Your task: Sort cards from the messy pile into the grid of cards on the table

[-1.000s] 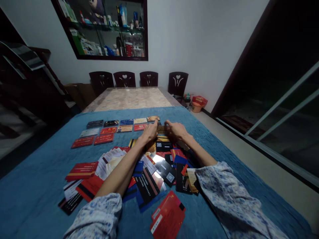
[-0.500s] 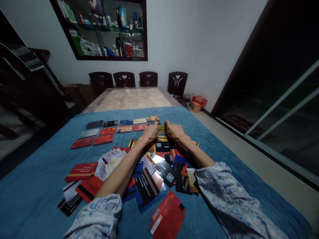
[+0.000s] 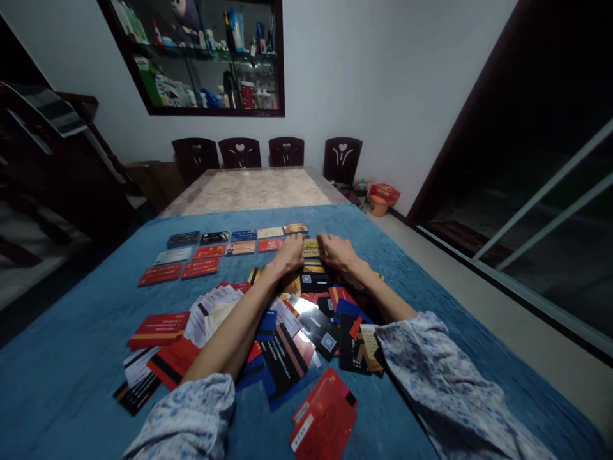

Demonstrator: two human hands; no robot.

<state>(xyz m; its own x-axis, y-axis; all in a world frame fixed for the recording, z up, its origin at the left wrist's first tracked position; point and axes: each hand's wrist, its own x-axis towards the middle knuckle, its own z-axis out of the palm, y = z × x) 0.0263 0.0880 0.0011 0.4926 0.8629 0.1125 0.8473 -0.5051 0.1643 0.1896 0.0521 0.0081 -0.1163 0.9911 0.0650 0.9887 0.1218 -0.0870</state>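
Note:
A gold card (image 3: 311,248) lies between my two hands at the far edge of a loose pile. My left hand (image 3: 288,254) is closed at its left side, with fingers bent down; my right hand (image 3: 338,253) is closed the same way at its right side. The fingertips are partly hidden. Just below it a black card with a square code (image 3: 315,282) overlaps other gold cards. Neat stacks stand to the left, among them a red card stack (image 3: 271,245) and a tan card stack (image 3: 240,247).
Scattered cards spread nearer me: a black striped card (image 3: 283,359), red cards (image 3: 325,415) and a fan of white cards (image 3: 204,313). A blue cloth (image 3: 71,338) covers the near table. Chairs (image 3: 341,156) stand beyond the bare marbled tabletop (image 3: 258,188).
My hands remain around the gold card, and their fingers have shifted slightly downward along its sides. More of the card's face shows between them. The stacks and pile look unchanged.

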